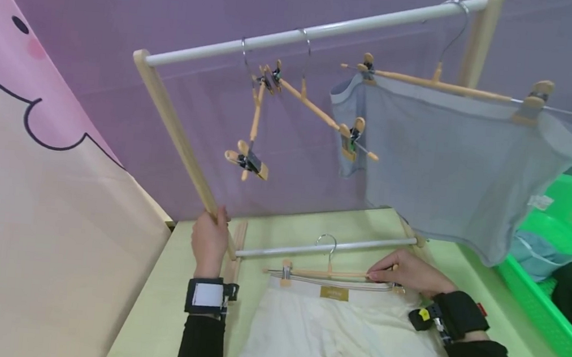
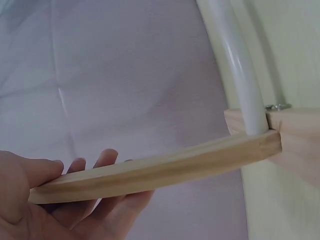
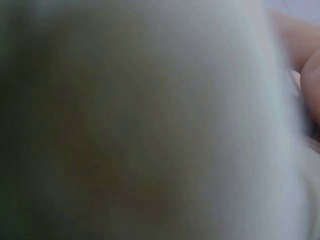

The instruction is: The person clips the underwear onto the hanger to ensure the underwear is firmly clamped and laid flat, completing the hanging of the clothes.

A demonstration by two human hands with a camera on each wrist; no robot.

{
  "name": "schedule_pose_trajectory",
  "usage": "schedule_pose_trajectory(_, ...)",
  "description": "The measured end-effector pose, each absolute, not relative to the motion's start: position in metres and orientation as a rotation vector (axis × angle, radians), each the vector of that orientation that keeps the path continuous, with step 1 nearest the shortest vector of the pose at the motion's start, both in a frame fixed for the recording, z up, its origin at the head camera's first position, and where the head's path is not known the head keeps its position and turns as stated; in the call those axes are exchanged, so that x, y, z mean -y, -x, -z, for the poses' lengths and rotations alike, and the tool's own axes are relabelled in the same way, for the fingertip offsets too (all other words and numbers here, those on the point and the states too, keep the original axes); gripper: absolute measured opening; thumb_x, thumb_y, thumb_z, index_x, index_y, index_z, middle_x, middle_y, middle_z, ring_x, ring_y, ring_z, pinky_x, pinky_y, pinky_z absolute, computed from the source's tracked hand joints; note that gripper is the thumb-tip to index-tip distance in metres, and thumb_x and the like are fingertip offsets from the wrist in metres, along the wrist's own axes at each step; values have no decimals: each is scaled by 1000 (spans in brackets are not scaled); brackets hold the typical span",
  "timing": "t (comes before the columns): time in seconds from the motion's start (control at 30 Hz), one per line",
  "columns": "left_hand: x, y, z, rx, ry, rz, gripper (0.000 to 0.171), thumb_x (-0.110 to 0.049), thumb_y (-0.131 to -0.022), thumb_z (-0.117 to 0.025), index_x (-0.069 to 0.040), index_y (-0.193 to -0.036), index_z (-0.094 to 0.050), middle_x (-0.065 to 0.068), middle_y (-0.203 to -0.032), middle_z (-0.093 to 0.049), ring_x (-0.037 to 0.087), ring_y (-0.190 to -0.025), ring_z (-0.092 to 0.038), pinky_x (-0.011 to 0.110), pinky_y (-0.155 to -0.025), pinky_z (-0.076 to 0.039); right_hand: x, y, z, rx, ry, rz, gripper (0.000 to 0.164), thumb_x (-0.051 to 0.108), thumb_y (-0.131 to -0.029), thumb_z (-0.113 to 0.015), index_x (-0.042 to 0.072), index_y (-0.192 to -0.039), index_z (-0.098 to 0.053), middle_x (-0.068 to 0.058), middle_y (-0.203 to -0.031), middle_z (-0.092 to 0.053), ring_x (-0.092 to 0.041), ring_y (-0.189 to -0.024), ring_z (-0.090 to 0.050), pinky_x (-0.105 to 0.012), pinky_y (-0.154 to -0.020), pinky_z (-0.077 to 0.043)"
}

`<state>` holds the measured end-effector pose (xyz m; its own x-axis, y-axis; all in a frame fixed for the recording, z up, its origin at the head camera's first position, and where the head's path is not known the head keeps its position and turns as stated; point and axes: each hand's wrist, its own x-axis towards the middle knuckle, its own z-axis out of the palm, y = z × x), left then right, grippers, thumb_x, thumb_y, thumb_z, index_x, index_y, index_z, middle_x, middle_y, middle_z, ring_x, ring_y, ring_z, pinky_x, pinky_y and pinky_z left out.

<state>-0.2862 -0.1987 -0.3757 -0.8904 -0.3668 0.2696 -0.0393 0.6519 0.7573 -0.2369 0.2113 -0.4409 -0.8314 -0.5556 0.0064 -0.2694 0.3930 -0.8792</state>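
My left hand (image 1: 211, 240) grips the left wooden upright (image 1: 177, 135) of a small clothes rack, low down. In the left wrist view, the fingers and thumb wrap around that upright (image 2: 145, 175). My right hand (image 1: 413, 270) pinches the right part of a wooden clip hanger (image 1: 346, 274). A cream garment (image 1: 343, 336) is clipped by its waistband to this hanger, spreading toward me over the table. The hanger's metal hook overlaps the rack's lower white bar (image 1: 279, 251). Cream cloth (image 3: 150, 120) fills most of the right wrist view, blurred, with fingers at the right edge.
From the upper white rail (image 1: 361, 24) hang two bare clip hangers (image 1: 256, 119) and, to the right, a light grey garment (image 1: 446, 153) on a clip hanger. A green basket (image 1: 534, 313) holding blue and black cloth stands at the right. A purple backdrop (image 1: 101, 9) is behind.
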Motion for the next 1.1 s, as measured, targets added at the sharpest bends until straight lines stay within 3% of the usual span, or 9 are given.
schedule_pose_trajectory(0.13, 200, 287, 378, 2472, -308, 1108, 39, -33, -105, -45, 0, -104, -66, 19, -92, -71, 27, -61, -61, 30, -46, -41, -209, 234, 433, -2413, 763, 1388, 21, 20, -97, -65, 7, -107, -77, -8, -104, -75, -8, -91, -68, -24, -75, -52)
schedule_pose_trajectory(0.4, 196, 287, 377, 2478, -283, 1075, 40, -33, -106, -44, 1, -101, -66, 19, -90, -71, 28, -61, -63, 33, -48, -45, -207, 228, 410, -2528, 788, 1314, 18, 21, -95, -67, 10, -104, -78, -7, -103, -75, -7, -87, -69, -24, -72, -52)
schedule_pose_trajectory(0.63, 199, 286, 378, 2484, -311, 1059, 42, -33, -105, -44, 2, -104, -65, 17, -92, -73, 30, -64, -64, 33, -50, -45, -204, 221, 381, -2737, 822, 1197, 15, 18, -93, -70, 10, -100, -79, -2, -93, -76, -2, -65, -56, -22, -62, -46)
schedule_pose_trajectory(0.83, 199, 286, 378, 2483, -311, 1069, 41, -33, -105, -44, 2, -104, -65, 18, -91, -72, 28, -61, -62, 32, -48, -44, -207, 211, 357, -2869, 769, 1139, 14, 10, -92, -69, 6, -102, -78, -3, -91, -75, -1, -66, -55, -23, -58, -47)
schedule_pose_trajectory(1.1, 199, 286, 379, 2491, -325, 1070, 41, -33, -106, -43, 2, -104, -65, 18, -91, -72, 27, -60, -61, 33, -49, -44, -209, 199, 335, -3153, 788, 1066, 11, 9, -88, -73, 8, -97, -79, 7, -78, -71, 2, -58, -43, -20, -49, -38)
